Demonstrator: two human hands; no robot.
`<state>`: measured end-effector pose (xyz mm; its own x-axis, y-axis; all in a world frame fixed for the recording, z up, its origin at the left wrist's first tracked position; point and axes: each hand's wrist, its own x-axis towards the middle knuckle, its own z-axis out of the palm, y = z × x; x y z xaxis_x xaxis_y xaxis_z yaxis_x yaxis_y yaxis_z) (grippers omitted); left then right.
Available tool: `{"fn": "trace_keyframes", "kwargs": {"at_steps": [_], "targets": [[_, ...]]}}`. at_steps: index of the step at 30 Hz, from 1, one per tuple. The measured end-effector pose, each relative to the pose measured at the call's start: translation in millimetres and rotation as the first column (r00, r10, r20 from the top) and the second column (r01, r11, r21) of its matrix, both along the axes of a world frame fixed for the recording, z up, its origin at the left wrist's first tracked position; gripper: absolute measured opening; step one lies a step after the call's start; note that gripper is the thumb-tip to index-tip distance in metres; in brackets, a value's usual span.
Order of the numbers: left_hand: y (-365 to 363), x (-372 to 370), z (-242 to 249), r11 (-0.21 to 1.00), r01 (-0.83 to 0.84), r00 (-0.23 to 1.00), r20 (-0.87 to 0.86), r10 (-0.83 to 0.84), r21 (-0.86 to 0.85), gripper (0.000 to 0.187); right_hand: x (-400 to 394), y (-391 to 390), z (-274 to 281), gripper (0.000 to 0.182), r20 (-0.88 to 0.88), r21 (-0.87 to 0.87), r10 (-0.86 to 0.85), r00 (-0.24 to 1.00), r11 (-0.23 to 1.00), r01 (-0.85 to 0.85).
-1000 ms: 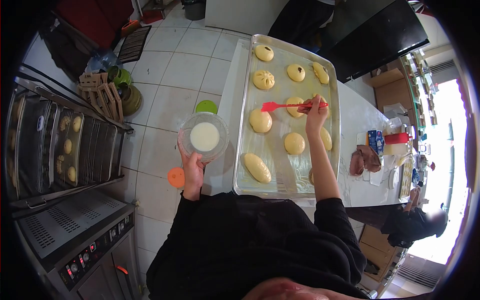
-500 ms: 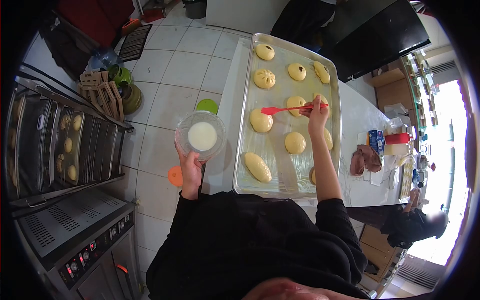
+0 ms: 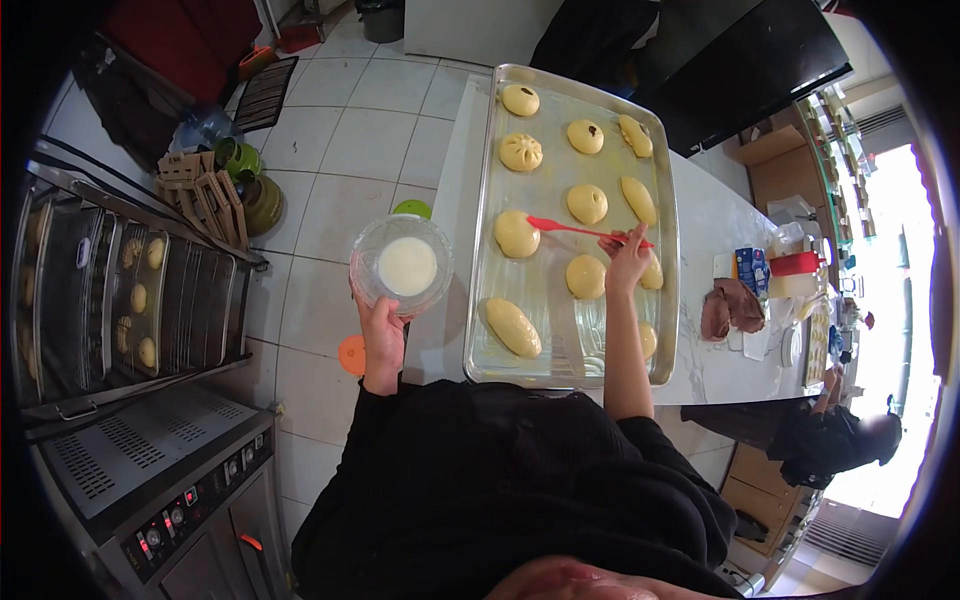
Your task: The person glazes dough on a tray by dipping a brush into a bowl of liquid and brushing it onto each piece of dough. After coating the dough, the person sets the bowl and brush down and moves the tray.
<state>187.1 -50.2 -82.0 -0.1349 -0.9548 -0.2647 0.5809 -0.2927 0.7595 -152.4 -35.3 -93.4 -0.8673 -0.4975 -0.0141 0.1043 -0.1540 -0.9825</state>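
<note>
"While the left hand (image 3: 383,335) is busy, what exactly does it have?"

"A clear bowl (image 3: 364,252), gripped at its near side, the thumb over the rim. White liquid (image 3: 407,266) shows inside. The bowl is held just left of the large metal tray (image 3: 565,340)."

"And the right hand (image 3: 628,258)?"

"Fingers closed on the handle of a red brush (image 3: 575,231), above the right half of the tray. The brush points left, and its head overlaps the right edge of a round bun (image 3: 515,236) in the left column. I can't tell whether the bristles touch it or hang just above."

"What lies around that bun?"

"On its far side, a bun with a slashed top (image 3: 520,152); on its near side, a long oval bun (image 3: 514,328). A plain round bun (image 3: 585,277) sits to the right, nearer than the brush. They all look pale and glossy."

"Where does the tray stand?"

"On a white table (image 3: 705,375). To the right of the tray there's a crumpled brown cloth (image 3: 732,310), with a blue carton (image 3: 751,270) just beyond it."

"Anyone else about?"

"Another person (image 3: 825,440), well over to the right. At the far left stands a rack (image 3: 185,300) holding trays with more buns (image 3: 138,298)."
</note>
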Motion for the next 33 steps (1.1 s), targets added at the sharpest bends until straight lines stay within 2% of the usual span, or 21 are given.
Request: {"fn": "trace_keyframes", "kwargs": {"at_steps": [3,6,9,12,17,18,19,22,24,26,29,32,33], "targets": [[4,2,7,1.0,-0.003,1.0,-0.002,0.003,-0.012,0.076,-1,22,1,0.039,-0.017,0.049,-0.052,0.999,0.997,0.053],[4,5,1,1.0,-0.001,1.0,0.005,0.001,0.011,0.076,7,37,16,0.036,-0.053,0.09,-0.028,0.998,0.995,0.033],[4,3,0,1.0,0.006,1.0,0.012,-0.006,0.011,0.076,28,34,26,0.034,-0.101,-0.092,0.021,0.995,0.995,-0.031],[6,-3,4,1.0,-0.025,0.997,0.069,0.026,-0.015,0.071,56,23,23,0.034,-0.205,-0.169,0.164,0.965,0.965,-0.2],[10,0,6,0.999,0.021,0.999,0.029,-0.02,-0.024,0.075,58,37,5,0.036,-0.388,-0.047,0.303,0.87,0.937,-0.347],[12,0,7,0.999,0.03,1.0,0.01,-0.03,-0.021,0.077,54,43,6,0.037,-0.422,-0.022,0.321,0.848,0.932,-0.363],[13,0,5,0.999,0.033,0.999,0.006,-0.033,-0.01,0.077,50,47,6,0.04,-0.437,-0.073,0.327,0.838,0.916,-0.395],[14,-3,-1,0.999,0.051,0.999,0.015,-0.051,0.012,0.076,33,59,17,0.041,-0.565,0.012,0.35,0.747,0.909,-0.417],[16,-8,0,0.998,0.066,0.997,0.049,-0.066,0.012,0.073,21,63,28,0.039,-0.548,-0.02,0.266,0.793,0.944,-0.331],[15,-15,3,0.989,0.149,0.987,0.052,-0.149,0.003,0.072,10,65,41,0.034,-0.499,-0.074,0.171,0.85,0.968,-0.238],[11,-33,10,0.969,0.243,0.969,0.061,-0.241,-0.029,0.073,16,55,76,0.024,-0.421,-0.257,0.152,0.894,0.925,-0.279],[1,-57,18,0.941,0.335,0.942,0.026,-0.334,-0.049,0.075,26,51,93,0.022,-0.422,-0.356,0.244,0.873,0.841,-0.407],[-2,-66,20,0.928,0.368,0.93,0.004,-0.368,-0.053,0.077,31,49,99,0.026,-0.423,-0.376,0.223,0.878,0.839,-0.394]]}}
